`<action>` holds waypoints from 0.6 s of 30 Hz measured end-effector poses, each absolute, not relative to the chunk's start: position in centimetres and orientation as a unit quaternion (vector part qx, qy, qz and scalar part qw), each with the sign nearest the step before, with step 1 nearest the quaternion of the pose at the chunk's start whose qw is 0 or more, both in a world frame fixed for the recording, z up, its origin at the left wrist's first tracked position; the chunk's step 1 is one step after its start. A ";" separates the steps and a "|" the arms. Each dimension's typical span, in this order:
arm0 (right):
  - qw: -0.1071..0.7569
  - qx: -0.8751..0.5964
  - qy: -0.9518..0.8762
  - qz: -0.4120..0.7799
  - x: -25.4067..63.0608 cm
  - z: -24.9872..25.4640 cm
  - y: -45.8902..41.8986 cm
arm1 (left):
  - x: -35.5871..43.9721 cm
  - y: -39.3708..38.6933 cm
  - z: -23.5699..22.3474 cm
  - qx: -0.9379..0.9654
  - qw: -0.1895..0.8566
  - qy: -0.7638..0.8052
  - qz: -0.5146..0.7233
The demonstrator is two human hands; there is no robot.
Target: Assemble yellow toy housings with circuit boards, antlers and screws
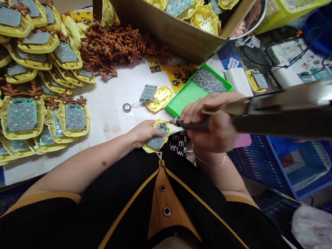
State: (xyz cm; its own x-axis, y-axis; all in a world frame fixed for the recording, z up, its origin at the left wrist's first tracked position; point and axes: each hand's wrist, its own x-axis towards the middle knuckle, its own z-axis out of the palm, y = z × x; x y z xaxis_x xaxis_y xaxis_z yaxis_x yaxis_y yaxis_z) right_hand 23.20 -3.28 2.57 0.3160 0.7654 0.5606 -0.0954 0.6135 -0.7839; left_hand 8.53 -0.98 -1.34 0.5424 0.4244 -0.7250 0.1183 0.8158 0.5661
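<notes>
My left hand (147, 133) grips a yellow plastic shell (147, 148) just in front of my body, its thumb lying over the circuit board (157, 141) inside. In my right hand (212, 121) is a dark electric screwdriver (275, 112), held sideways with its body reaching to the right edge. The screwdriver's tip is at the upper right rim of the shell; whether it touches a screw is too small to tell. Beyond my hands lies another yellow shell (163, 98) with a loose circuit board (148, 93) and a small round speaker (127, 108) on wires.
A green tray (178, 102) of small screws (209, 80) stands beyond my right hand. Brown antler-shaped parts (116, 45) are heaped at the back. Stacked yellow shells with boards (22, 116) fill the left. A cardboard box (176, 34) stands behind, blue crates (259, 166) at right.
</notes>
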 end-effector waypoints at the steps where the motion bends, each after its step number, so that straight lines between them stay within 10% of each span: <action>1: 0.768 -0.299 -0.505 0.254 23.5 3.3 -3.3 | 8.5 -1.0 -1.2 0.285 0.829 0.473 0.090; 18: 0.747 -0.454 -0.475 0.099 30.7 -1.1 -2.8 | 10.9 -0.7 -0.8 0.286 0.824 0.467 0.144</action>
